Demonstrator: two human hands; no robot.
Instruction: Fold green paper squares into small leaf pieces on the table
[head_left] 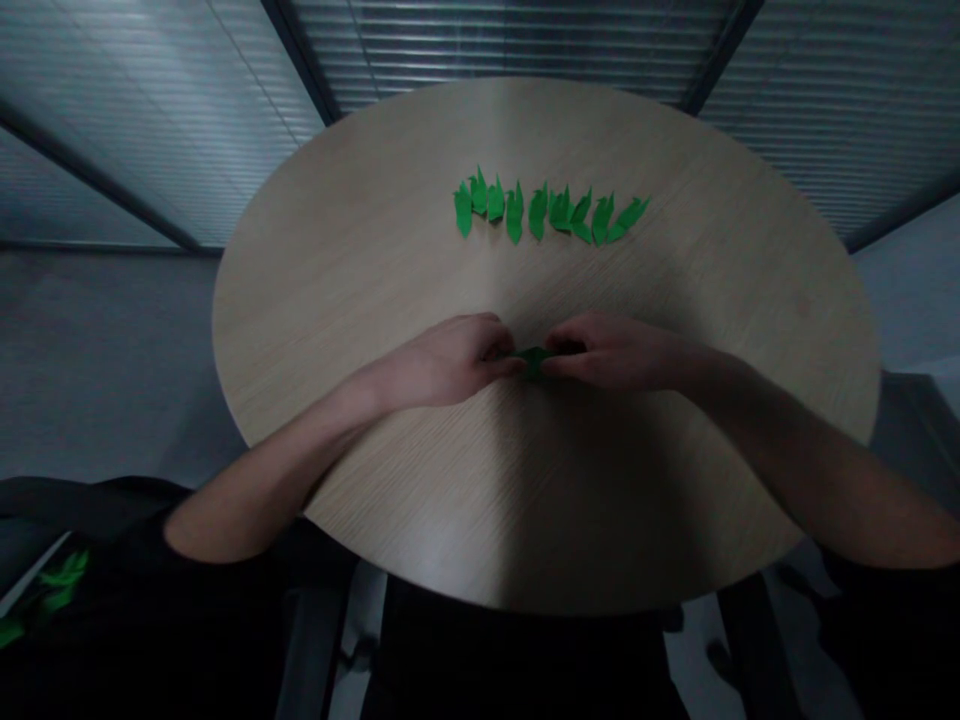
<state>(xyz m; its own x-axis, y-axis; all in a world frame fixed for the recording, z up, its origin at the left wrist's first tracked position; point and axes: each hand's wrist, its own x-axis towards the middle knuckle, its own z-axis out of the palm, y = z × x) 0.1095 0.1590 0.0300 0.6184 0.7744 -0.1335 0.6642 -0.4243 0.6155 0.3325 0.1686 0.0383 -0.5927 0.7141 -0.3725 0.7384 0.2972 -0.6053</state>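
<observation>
Between my two hands is a small green folded-paper piece, held above the middle of the round wooden table. My left hand pinches its left end with thumb and fingers. From the other side, my right hand grips the right end in the same way. Fingers cover much of the piece, so its full shape is hidden. Farther back on the tabletop, several green origami cranes stand in an uneven row, some touching or overlapping.
More green paper pieces lie at the lower left, beside my left arm and below table height. Glass panels with blinds stand behind the far table edge. Dark chair parts show under the near edge.
</observation>
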